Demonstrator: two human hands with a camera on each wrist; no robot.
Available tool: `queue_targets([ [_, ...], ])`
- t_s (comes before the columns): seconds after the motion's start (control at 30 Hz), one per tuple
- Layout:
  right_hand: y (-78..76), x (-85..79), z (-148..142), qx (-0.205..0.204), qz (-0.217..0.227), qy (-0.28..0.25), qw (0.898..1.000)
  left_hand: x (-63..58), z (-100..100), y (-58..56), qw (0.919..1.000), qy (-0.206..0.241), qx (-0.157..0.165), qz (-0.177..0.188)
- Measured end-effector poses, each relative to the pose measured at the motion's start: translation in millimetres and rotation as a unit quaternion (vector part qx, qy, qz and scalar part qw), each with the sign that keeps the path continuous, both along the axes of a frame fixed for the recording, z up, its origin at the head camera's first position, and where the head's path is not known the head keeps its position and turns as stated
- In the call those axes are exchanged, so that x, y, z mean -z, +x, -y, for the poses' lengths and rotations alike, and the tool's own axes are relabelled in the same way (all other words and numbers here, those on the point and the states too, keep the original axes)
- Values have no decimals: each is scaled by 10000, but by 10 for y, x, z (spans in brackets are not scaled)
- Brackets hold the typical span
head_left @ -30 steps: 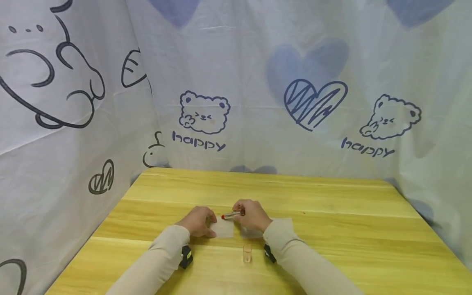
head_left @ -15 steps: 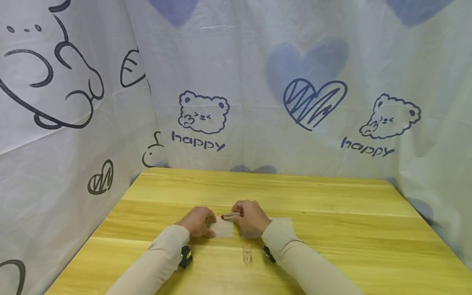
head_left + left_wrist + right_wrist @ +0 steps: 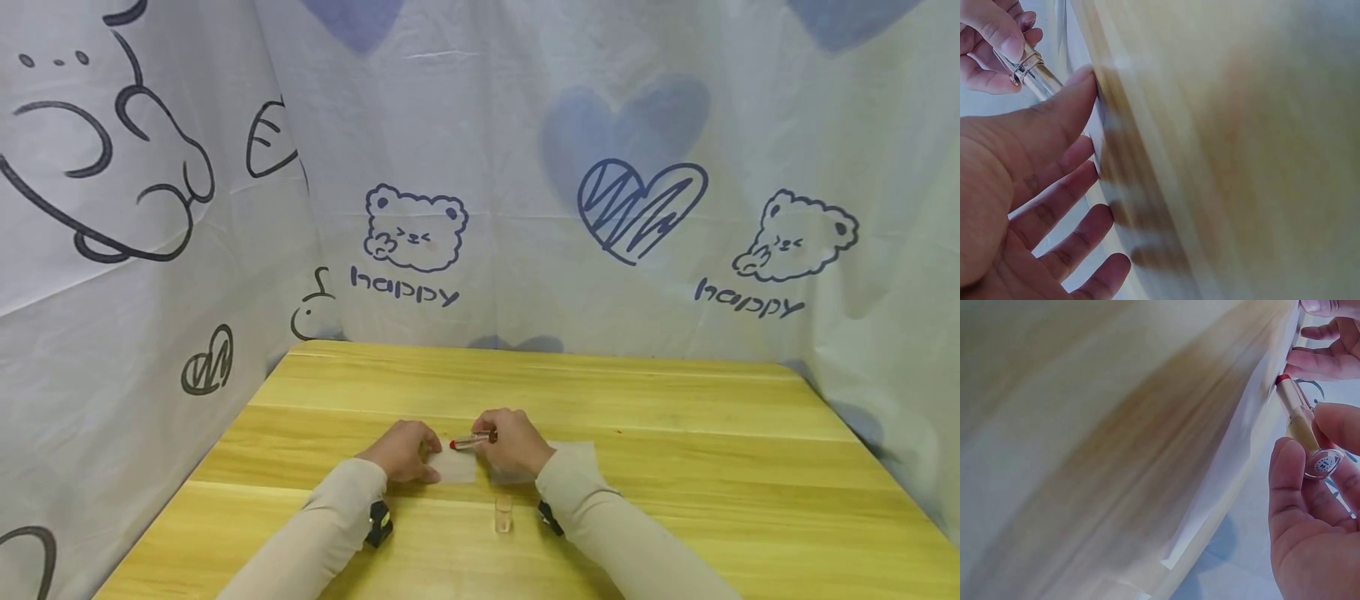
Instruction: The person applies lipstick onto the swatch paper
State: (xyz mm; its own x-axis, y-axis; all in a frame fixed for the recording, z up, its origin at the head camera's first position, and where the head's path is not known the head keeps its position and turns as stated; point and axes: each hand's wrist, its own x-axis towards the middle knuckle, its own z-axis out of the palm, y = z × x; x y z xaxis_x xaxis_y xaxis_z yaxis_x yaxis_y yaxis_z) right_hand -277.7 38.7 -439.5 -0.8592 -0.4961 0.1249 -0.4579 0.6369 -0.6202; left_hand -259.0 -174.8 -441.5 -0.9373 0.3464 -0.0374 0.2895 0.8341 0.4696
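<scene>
My right hand [image 3: 513, 439] holds a lipstick [image 3: 1300, 422] between thumb and fingers. Its red tip points left, low over a small white sheet of paper [image 3: 457, 472] in the head view. My left hand [image 3: 402, 451] is at that sheet's left side; the left wrist view shows its thumb and fingers [image 3: 1085, 234] spread, with the tips down at the surface. A second white sheet [image 3: 577, 455] lies partly under my right hand and wrist. Nearer to me, between my forearms, stands a clear, pinkish lipstick cap [image 3: 503, 515].
The wooden table [image 3: 712, 475] stretches out around both hands. White cloth [image 3: 510, 125] printed with hearts and bears hangs behind it and along both sides. Black wrist cameras [image 3: 378, 523] sit at each sleeve cuff, close over the tabletop.
</scene>
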Motion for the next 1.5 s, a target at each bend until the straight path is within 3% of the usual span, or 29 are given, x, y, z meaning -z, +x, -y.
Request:
queue_targets([
  [0.8,100,-112,-11,-283,375,168,9988,-58,-24,29,10000,-18,-42,-18],
  [1.5,180,-197,-40,-858,559,405,9939,-30,-29,45,9999,10,-88,-57],
])
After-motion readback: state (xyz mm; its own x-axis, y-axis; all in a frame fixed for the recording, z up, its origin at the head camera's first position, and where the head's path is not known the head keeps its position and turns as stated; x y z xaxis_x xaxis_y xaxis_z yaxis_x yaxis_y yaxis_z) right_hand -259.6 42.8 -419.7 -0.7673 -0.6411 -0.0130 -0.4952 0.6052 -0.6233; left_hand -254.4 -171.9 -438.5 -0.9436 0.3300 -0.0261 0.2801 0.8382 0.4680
